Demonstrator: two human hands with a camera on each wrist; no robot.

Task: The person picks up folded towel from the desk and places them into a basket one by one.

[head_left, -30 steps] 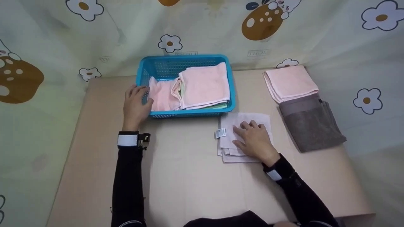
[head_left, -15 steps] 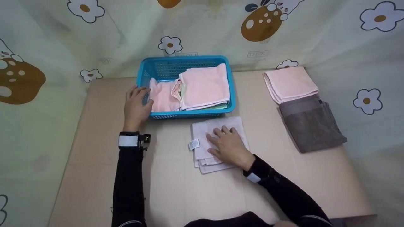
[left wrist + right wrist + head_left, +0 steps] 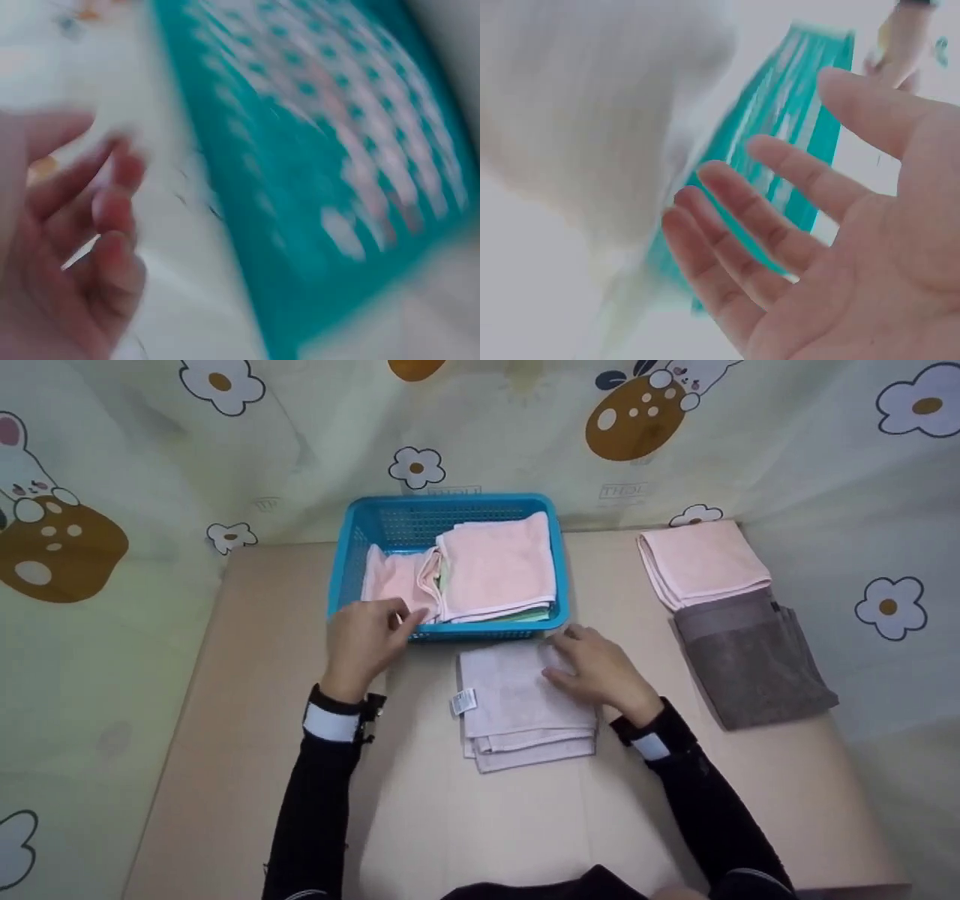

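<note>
A folded pale grey towel [image 3: 517, 705] with a white tag on its left side lies on the table in front of a blue plastic basket [image 3: 341, 562]. My right hand [image 3: 600, 671] is over the towel's upper right edge. In the right wrist view its fingers are spread and hold nothing. My left hand [image 3: 364, 645] overlaps the basket's front left corner in the head view. Blurred in the left wrist view, its loosely bent fingers are apart from the basket wall [image 3: 240, 247]. Inside the basket, a folded pink towel [image 3: 499, 566] tops a stack, beside another pink towel [image 3: 397, 577].
On the right of the table [image 3: 262, 675] lie a folded pink towel [image 3: 705, 559] and a folded dark grey towel [image 3: 757, 660], their edges meeting. A patterned curtain [image 3: 510, 435] hangs behind and along both sides.
My right hand slid the pale grey towel leftward to in front of the basket, then lifted off toward its upper right edge. My left hand left the basket's left side, moving right and nearer me.
</note>
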